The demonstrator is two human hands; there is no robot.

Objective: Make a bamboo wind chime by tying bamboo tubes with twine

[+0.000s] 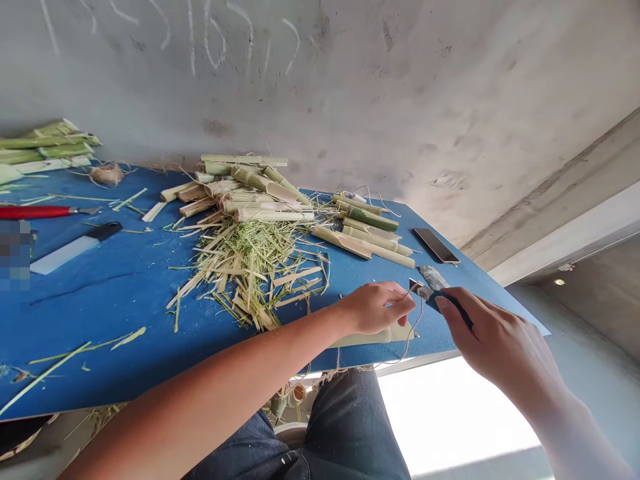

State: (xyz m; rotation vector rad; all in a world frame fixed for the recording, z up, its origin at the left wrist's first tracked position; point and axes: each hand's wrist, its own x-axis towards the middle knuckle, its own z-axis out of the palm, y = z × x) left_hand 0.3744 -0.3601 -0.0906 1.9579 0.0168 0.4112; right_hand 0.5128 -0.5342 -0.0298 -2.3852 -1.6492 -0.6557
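Near the front edge of the table, my left hand (379,309) pinches a thin string (411,332), which loops down past the edge. Under that hand lies a split bamboo piece (367,338), partly covered by my fingers. My right hand (493,333) is wrapped round the dark handle of a utility knife (424,291). Its blade points left, touching or almost touching the string by my left fingertips; which of the two I cannot tell. Just behind the knife is a grey, stone-like block (433,277).
Bamboo pieces are piled (260,187) by the wall, with shavings (250,267) in front. More split bamboo (370,227) and a phone (435,245) lie to the right. At left are a cleaver-like blade (75,250), a red-handled tool (37,212) and a twine ball (107,174).
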